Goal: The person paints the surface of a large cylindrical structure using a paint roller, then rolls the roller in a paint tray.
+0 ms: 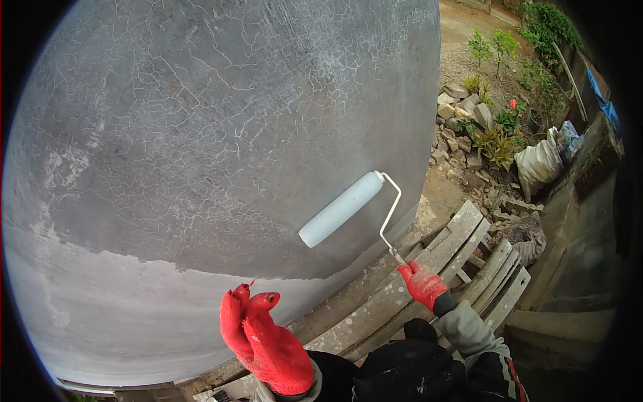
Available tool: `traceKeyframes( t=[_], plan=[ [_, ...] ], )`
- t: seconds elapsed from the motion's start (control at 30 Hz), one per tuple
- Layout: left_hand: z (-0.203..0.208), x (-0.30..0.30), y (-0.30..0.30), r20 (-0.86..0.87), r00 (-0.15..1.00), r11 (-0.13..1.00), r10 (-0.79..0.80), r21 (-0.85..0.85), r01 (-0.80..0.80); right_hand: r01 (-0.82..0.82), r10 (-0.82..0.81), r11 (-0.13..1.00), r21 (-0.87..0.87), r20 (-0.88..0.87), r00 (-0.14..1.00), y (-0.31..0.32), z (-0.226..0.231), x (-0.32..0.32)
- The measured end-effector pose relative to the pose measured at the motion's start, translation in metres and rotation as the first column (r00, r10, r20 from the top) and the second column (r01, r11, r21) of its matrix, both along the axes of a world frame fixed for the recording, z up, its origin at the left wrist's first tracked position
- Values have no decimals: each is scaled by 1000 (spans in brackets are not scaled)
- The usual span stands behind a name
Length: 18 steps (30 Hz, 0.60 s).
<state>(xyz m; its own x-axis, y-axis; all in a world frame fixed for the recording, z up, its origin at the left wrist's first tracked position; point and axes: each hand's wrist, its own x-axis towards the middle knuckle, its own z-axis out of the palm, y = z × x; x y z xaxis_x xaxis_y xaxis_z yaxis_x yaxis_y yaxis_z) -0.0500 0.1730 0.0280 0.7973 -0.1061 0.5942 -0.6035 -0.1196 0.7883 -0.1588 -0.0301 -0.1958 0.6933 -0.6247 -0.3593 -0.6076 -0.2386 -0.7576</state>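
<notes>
My right hand (pixel 423 284), in a red glove, is closed around the handle of a paint roller (pixel 342 209). The roller has a long pale blue sleeve on a bent white wire frame, tilted in front of a grey wall (pixel 221 154). I cannot tell whether the sleeve touches the surface. Fine pale cracks cover the wall's dark upper part, and a lighter grey band runs along its bottom. Raised near that band, my left hand (pixel 271 342) wears a matching red glove. Its fingers are loosely bent, apart from the thumb at the tips, with nothing visible between them.
Worn wooden planks (pixel 395 288) run along the wall's foot, beneath my arms. To the right lie broken stones (pixel 462 114), plants (pixel 499 144) and a pale sack (pixel 539 164). A low wall (pixel 569 208) bounds the far right side.
</notes>
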Motion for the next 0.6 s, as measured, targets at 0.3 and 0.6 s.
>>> traceKeyframes(
  t=[0.3, 0.6],
  plan=[
    [3, -3, -2, 51, 999, 1000, 15, -3, -15, -182, 208, 971, 153, -178, 962, -13, -51, -5],
    [3, -1, -3, 127, 985, 985, 121, 107, -135, -15, 8, 995, 95, 74, 997, -4, 94, -16]
  ],
)
